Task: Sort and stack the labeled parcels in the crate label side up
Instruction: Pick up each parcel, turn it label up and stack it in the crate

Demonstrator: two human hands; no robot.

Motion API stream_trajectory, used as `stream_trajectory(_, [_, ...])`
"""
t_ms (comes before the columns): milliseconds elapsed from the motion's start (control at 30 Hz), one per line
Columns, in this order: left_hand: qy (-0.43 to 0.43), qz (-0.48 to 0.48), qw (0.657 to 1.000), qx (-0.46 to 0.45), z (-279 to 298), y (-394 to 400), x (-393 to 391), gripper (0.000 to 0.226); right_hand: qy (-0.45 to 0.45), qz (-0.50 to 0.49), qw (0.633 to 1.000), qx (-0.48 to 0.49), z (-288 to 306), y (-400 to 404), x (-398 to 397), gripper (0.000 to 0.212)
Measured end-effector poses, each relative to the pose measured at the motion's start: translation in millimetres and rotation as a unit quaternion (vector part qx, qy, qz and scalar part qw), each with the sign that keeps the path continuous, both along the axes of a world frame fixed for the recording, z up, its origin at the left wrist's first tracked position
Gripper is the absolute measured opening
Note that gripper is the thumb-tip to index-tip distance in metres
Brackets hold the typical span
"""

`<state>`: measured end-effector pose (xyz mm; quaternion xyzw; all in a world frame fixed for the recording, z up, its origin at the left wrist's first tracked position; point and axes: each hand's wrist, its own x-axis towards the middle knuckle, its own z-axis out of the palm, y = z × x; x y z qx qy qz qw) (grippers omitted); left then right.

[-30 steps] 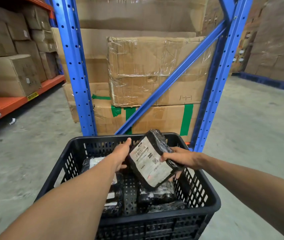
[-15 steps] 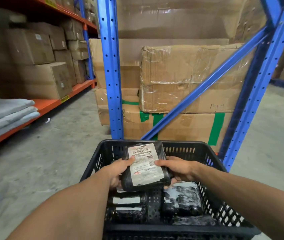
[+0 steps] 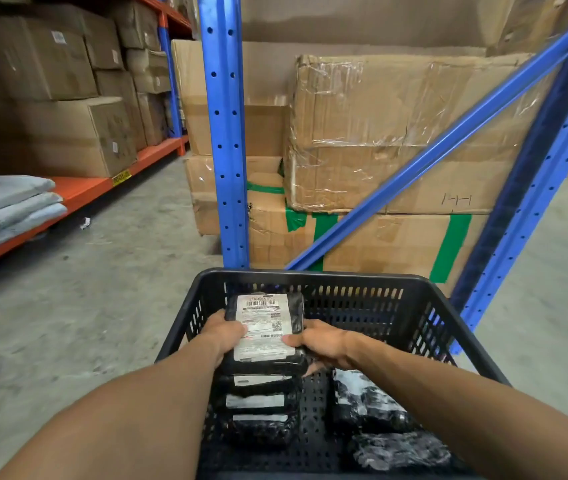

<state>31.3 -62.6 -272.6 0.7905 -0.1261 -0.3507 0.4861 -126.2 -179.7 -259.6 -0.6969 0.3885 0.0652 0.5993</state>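
A black plastic crate (image 3: 372, 282) stands on the floor in front of me. Inside, on its left side, lies a black wrapped parcel (image 3: 264, 327) with its white label facing up. My left hand (image 3: 223, 336) grips its left edge and my right hand (image 3: 320, 342) grips its right edge. The parcel rests on top of a stack of label-up parcels (image 3: 258, 407). Two more black parcels (image 3: 367, 400) lie on the crate's right side without a label showing.
A blue rack upright (image 3: 225, 133) and a diagonal brace (image 3: 449, 143) stand just behind the crate, with taped cardboard boxes (image 3: 397, 133) behind them. An orange shelf (image 3: 78, 188) with boxes and folded grey bags (image 3: 5, 202) runs along the left. Concrete floor lies around the crate.
The parcel was tilted up in both hands, then turned flat with the label up and lowered onto the left stack. My view has shifted left and closer to the crate.
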Motion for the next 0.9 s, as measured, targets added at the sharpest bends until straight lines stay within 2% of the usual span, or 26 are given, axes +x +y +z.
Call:
stream_trajectory(100, [-0.009,0.007,1.000,0.002,1,0,-2,0.040,0.002,0.040,0.999,-0.017,2,1,-4,0.057])
stream_trajectory(167, [-0.032,0.006,0.999,0.018,5,1,-6,0.051,0.024,0.078,0.995,-0.059,7,0,-12,0.060])
stream_trajectory(267, [-0.187,-0.024,0.976,0.114,17,-3,-14,0.073,0.056,0.106,0.987,-0.103,11,-12,-32,0.073])
stream_trajectory(300, [-0.247,-0.037,0.960,0.125,22,-6,-20,0.073,0.063,0.101,0.986,-0.117,11,-19,-39,0.073])
stream_trajectory(367, [-0.331,-0.072,0.937,0.090,32,-18,-35,0.063,0.083,0.088,0.978,-0.172,14,-36,-57,0.070])
stream_trajectory(433, [-0.362,-0.120,0.924,0.025,41,-34,-53,0.047,0.121,0.106,0.952,-0.259,15,-54,-76,0.068])
stream_trajectory(533, [-0.321,-0.205,0.923,-0.052,46,-59,-89,0.029,0.212,0.171,0.898,-0.345,12,-73,-104,0.065])
stream_trajectory(633, [-0.244,-0.295,0.922,-0.047,32,-86,-127,0.036,0.290,0.225,0.856,-0.363,2,-80,-125,0.069])
stream_trajectory(767, [-0.149,-0.366,0.911,0.115,-9,-105,-152,0.057,0.336,0.265,0.832,-0.353,-22,-79,-134,0.080])
stream_trajectory(900, [-0.109,-0.356,0.895,0.247,-56,-96,-149,0.063,0.355,0.314,0.813,-0.338,-53,-80,-132,0.088])
